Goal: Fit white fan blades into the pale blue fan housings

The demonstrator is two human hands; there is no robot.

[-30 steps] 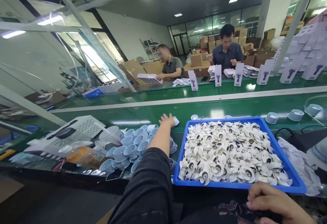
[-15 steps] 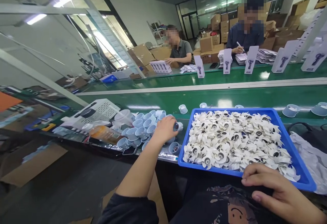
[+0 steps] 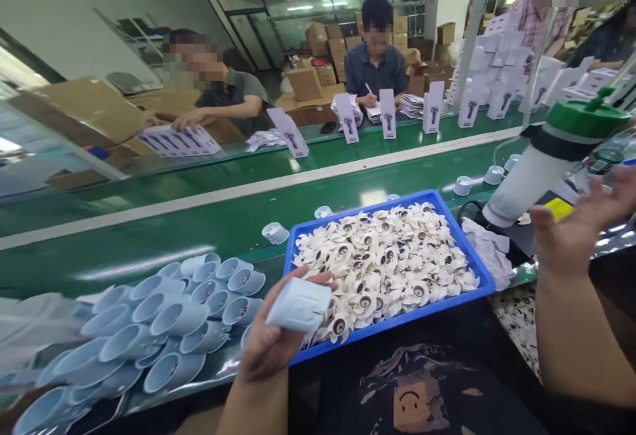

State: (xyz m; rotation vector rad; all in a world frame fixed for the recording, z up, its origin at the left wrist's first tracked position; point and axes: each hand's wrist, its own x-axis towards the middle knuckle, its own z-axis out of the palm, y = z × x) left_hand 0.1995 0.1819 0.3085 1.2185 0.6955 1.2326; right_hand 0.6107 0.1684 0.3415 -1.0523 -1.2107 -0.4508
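Left hand (image 3: 271,345) closed around one pale blue cup-shaped housing (image 3: 299,304), held just in front of the near-left corner of the blue tray (image 3: 484,281) heaped with white fan blades (image 3: 382,263). Right hand (image 3: 579,226) raised, fingers spread and empty, beside a white bottle with green cap (image 3: 551,157). Pile of like blue housings (image 3: 163,319) lying on the desk (image 3: 149,243) to the left; co-workers seated across the green belt.
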